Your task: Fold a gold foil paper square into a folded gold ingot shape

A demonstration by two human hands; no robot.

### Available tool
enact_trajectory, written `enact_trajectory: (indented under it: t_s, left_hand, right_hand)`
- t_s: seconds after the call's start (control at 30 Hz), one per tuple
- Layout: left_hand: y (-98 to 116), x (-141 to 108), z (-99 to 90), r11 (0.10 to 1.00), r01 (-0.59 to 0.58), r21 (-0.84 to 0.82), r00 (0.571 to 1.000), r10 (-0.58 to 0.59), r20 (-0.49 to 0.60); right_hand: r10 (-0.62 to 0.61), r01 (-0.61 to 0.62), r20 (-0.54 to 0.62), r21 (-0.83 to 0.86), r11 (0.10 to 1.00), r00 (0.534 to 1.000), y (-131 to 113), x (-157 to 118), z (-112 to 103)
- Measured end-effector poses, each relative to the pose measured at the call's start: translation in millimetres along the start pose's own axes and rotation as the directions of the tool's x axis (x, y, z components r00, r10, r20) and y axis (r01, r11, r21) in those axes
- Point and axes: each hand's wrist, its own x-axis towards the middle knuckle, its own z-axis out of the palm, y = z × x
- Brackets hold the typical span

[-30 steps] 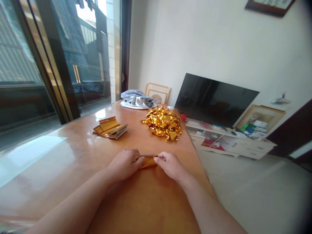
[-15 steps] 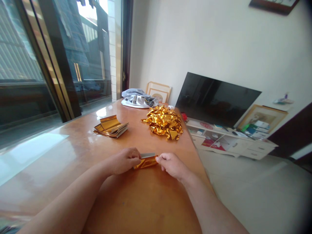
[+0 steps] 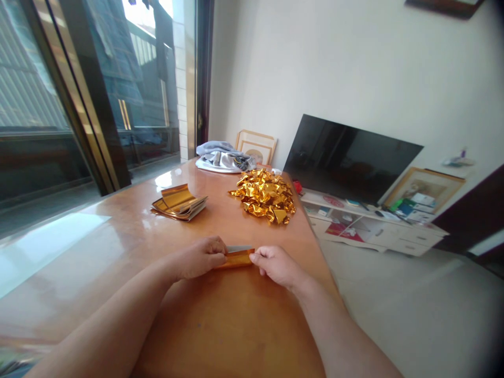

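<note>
On glossy counter, pinching gold sheet with left fingers and right fingers, with gold heap beyond both.

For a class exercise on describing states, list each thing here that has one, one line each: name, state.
Shiny gold foil sheet: held between both hands
Bare left hand: pinching the sheet
Bare right hand: pinching the sheet's right end
Stack of gold foil sheets: top sheet curled up
Heap of crinkled gold foil pieces: loosely piled
Pale blue-and-white cloth bundle: crumpled
Black flat-screen television: screen dark
</note>
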Motion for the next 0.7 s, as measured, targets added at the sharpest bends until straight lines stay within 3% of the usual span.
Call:
enact_trajectory:
  t_s: [0.2, 0.4, 0.7]
  left_hand:
    - [-9, 5, 9.5, 0.992, 0.074, 0.103, 0.989, -0.06, -0.139]
    - [-18, 8, 22.3, 0.988, -0.037, 0.151, 0.968, 0.072, -0.24]
    - [-15, 7, 27.8, 0.963, -0.125, 0.24, 0.97, 0.169, -0.174]
  right_hand:
    - [0.021, -0.06, -0.161, -0.237, 0.97, 0.987, 10, 10, 10]
    - [-0.01, -0.103, -0.249, -0.437, 0.894, 0.969, 0, 7, 13]
    - [-0.058, -0.108, -0.303, -0.502, 0.858, 0.951, -6, 1, 17]
